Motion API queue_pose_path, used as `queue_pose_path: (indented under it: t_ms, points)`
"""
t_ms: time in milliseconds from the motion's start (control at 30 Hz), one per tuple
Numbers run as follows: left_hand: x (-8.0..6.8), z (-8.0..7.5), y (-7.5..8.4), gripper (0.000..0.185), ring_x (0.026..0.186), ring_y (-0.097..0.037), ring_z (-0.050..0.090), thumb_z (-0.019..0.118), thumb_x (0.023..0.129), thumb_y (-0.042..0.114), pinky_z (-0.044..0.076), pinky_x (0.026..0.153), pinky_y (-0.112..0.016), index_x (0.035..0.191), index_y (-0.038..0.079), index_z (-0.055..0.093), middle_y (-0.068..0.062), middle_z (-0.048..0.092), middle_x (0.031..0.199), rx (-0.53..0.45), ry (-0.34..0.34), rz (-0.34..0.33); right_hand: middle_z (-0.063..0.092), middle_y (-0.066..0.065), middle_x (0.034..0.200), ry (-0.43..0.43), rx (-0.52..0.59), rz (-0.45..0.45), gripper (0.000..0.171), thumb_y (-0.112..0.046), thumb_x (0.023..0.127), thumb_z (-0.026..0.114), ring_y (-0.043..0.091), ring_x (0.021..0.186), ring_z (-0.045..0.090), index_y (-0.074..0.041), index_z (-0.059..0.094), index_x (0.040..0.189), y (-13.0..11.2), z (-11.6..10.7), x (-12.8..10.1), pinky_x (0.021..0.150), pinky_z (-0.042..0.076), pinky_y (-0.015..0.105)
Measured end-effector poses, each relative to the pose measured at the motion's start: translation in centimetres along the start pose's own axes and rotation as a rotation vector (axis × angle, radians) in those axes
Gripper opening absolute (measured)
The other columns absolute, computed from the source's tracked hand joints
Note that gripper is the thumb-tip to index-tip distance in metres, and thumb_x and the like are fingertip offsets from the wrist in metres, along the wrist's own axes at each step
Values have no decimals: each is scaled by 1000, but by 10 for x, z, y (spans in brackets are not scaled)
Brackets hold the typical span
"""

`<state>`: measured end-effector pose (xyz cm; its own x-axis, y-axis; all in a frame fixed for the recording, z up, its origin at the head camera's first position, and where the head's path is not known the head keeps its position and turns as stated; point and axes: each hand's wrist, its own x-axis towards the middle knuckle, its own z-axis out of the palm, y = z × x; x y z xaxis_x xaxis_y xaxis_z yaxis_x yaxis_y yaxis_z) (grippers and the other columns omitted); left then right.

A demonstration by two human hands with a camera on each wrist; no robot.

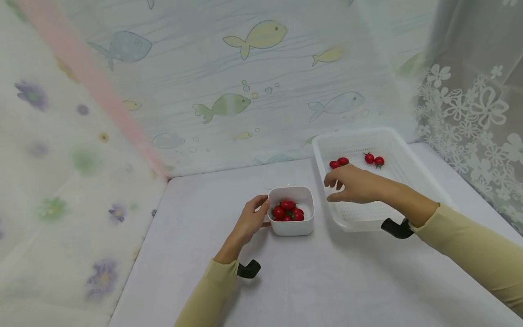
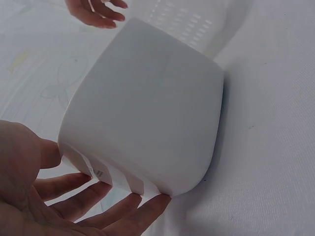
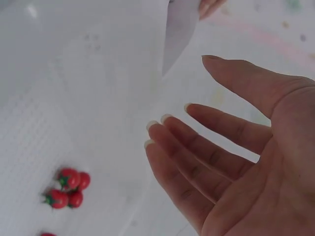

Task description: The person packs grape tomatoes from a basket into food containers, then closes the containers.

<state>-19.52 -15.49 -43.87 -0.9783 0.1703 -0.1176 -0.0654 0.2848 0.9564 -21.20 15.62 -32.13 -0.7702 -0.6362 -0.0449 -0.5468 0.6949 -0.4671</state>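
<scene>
My left hand (image 1: 250,219) grips the left side of a small white square container (image 1: 292,228), thumb at the rim and fingertips along the outer wall. In the left wrist view the container's smooth wall (image 2: 147,103) fills the middle. Several cherry tomatoes (image 1: 288,205) lie inside it. My right hand (image 1: 354,183) hovers over the left part of a white perforated basket (image 1: 347,225), fingers loosely bent and holding nothing. Cherry tomatoes (image 1: 379,161) lie in the basket, partly on its far side; the right wrist view shows a cluster of tomatoes (image 3: 69,179) below the fingers.
A white cloth (image 1: 282,281) covers the table. Behind it hangs a fish-print curtain (image 1: 229,106); a flower-print sheet (image 1: 73,190) stands at the left and a lace curtain (image 1: 482,109) at the right. Black wrist mounts (image 1: 249,269) stick out from both cuffs.
</scene>
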Motion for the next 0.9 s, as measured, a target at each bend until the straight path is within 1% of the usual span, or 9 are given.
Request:
queue_pose_path:
  t_ms: [100,200,433,633,767,900]
  points:
    - [0,0,0,43,132,-41,55,48,110,24,63,85,-44,148,4,49,-18,43,156,-2,1,3,70,8,110,22,15,16,29,-20,91,78,26,98,67,-3,70,113,12,-8,-2,86,60,44]
    - [0,0,-1,42,132,-41,54,49,110,24,63,85,-44,148,5,49,-18,44,156,-5,2,4,70,5,107,43,0,47,31,-22,90,78,24,97,66,-3,70,114,25,-15,-3,84,59,44]
    - [0,0,0,42,132,-41,54,49,110,25,63,86,-44,147,5,50,-18,45,155,-9,4,9,70,15,106,48,-11,104,34,-20,91,77,32,96,68,4,67,114,63,-30,4,81,60,48]
    - [-2,0,0,42,132,-41,54,49,110,25,63,86,-44,147,4,50,-19,44,156,-9,1,8,69,16,103,45,-33,170,38,-22,92,75,31,93,65,6,65,116,93,-36,10,77,59,49]
    - [-2,0,-1,43,132,-41,54,48,110,25,63,86,-44,147,5,50,-18,44,156,-9,1,3,69,19,106,42,-22,220,41,-23,94,74,33,93,64,7,63,119,107,-38,15,78,58,51]
    - [-1,0,-2,43,133,-42,53,48,110,25,63,86,-44,148,4,49,-19,43,156,-5,-5,17,67,26,113,59,11,258,44,-23,96,72,40,101,64,9,60,124,118,-38,20,84,57,57]
